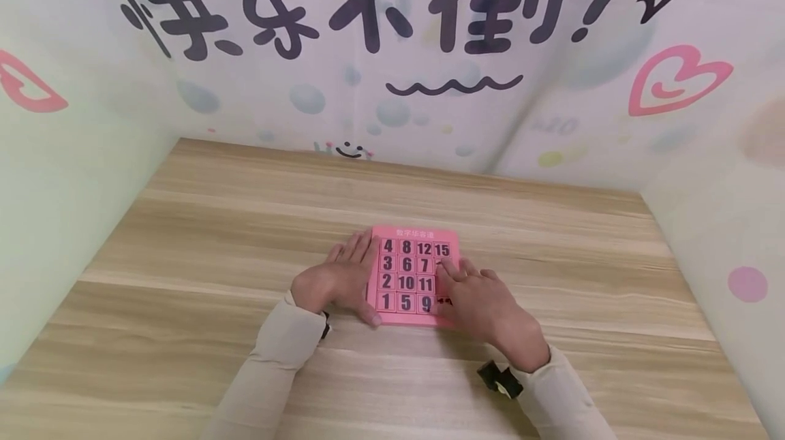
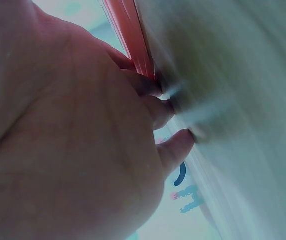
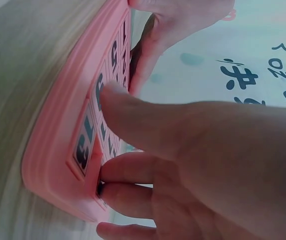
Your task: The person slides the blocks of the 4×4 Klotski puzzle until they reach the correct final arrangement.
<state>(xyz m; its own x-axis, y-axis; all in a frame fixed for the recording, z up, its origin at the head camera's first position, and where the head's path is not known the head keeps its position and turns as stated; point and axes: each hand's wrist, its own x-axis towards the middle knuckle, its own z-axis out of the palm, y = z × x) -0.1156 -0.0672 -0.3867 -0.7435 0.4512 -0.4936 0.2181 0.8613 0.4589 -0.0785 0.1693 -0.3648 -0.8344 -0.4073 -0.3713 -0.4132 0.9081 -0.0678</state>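
A pink number sliding puzzle (image 1: 405, 319) lies flat on the table, its black-numbered tiles facing up. My left hand (image 1: 346, 280) rests along its left side, thumb at the near left corner. In the left wrist view, some fingertips (image 2: 179, 149) of that hand touch the tabletop beside the pink edge. Over the right column is my right hand (image 1: 484, 304), its fingers extended onto the tiles. The right wrist view shows its thumb (image 3: 128, 107) on the 9 tile and two fingertips in the right column, beyond a vacant slot next to the 13 tile (image 3: 84, 140).
The wood-grain table (image 1: 245, 222) extends around the puzzle. Behind it stands a white printed backdrop (image 1: 343, 86) with large black characters, and pale panels close off both sides. A black device (image 1: 501, 380) is at the right wrist.
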